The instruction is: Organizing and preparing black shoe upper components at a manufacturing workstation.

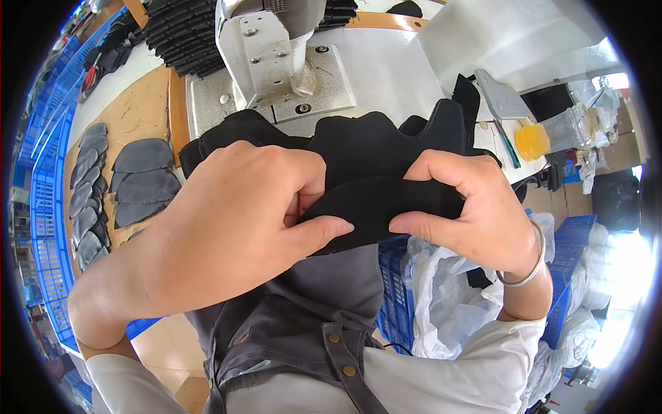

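Observation:
Both my hands pinch a curved black fabric piece in front of my apron. My left hand holds its left end, with the thumb on top and the fingers curled behind. On the other end, my right hand grips in the same way and wears a metal bangle. Behind the held edge spreads more black fabric with a wavy, lobed outline, lying on the machine table. Whether it is one piece with the held part, I cannot tell.
A white machine head, apparently a sewing machine, stands just beyond the fabric. Stacked black pieces sit behind it. Grey cut pieces lie on cardboard at left, beside a blue crate. At right are a yellow-bottomed container and plastic bags.

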Motion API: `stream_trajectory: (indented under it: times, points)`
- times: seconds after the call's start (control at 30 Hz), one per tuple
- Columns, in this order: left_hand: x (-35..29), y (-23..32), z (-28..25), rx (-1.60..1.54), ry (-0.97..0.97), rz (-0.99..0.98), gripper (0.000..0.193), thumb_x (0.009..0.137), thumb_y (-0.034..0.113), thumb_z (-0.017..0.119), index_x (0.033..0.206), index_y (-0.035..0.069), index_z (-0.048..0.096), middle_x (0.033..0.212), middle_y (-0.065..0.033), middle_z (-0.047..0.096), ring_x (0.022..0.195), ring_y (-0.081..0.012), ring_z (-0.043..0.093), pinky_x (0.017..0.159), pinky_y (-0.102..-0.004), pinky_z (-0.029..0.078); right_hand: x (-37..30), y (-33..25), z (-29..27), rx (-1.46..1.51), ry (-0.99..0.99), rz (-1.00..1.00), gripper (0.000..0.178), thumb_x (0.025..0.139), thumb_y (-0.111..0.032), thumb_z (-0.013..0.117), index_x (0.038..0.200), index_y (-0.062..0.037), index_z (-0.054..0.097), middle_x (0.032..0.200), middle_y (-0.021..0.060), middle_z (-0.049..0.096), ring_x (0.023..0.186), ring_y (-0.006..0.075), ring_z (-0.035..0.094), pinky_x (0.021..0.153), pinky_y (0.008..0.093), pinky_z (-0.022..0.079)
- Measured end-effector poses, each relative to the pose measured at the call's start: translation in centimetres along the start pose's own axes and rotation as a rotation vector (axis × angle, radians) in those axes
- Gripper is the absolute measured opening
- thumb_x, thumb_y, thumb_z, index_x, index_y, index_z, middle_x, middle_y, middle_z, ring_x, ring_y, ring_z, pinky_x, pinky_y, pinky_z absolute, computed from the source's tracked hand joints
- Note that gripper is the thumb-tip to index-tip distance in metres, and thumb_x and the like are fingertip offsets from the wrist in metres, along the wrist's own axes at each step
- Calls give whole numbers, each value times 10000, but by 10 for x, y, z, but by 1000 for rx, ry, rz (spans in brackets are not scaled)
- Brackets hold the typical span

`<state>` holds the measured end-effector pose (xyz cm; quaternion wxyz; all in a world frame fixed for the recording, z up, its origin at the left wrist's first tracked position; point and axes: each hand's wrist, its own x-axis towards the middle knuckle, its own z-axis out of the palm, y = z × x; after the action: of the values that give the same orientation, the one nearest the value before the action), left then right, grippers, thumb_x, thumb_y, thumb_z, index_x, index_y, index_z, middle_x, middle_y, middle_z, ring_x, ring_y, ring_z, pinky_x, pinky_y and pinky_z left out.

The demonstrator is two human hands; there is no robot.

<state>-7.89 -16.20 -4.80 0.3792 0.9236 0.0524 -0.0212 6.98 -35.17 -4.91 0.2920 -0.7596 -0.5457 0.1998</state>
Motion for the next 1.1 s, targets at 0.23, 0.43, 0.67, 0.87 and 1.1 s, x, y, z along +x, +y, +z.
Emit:
stream_trajectory:
  times: [0.23,0.43,0.67,0.87,1.1]
  points:
    - [-3,-2,-4,111,29,60,356,772,192,772,659,30,477,479,-69,488,406,-173,450,428,-282,322,10,-11,5,-147,13,-39,397,616,-184,860,801,-21,550,620,108,532,527,257,505,533,301,414]
    - [-9,-12,-13,76,-21,56,307,779,184,760,661,27,523,488,-63,506,422,-194,483,445,-303,345,13,-15,-1,-178,-63,30,426,631,-253,827,836,11,563,626,192,544,583,380,560,524,379,431]
    - [-7,-14,-14,105,-77,87,276,814,184,726,674,21,554,482,-64,527,427,-220,507,453,-311,357,14,-17,1,-129,-42,68,421,618,-236,841,795,12,550,591,187,515,532,368,525,505,353,419]
    - [-11,-15,-16,115,-64,111,271,816,203,727,701,25,558,506,-70,544,447,-238,517,460,-325,361,15,-18,2,-91,-29,43,414,622,-236,839,800,10,557,599,182,532,532,365,539,506,354,426]
    - [-35,7,-9,626,254,86,358,646,133,789,927,47,585,1025,-137,629,882,-310,612,687,-398,461,15,-12,-1,-184,-51,-23,414,626,-230,846,801,-5,545,622,144,539,566,330,542,544,330,419]
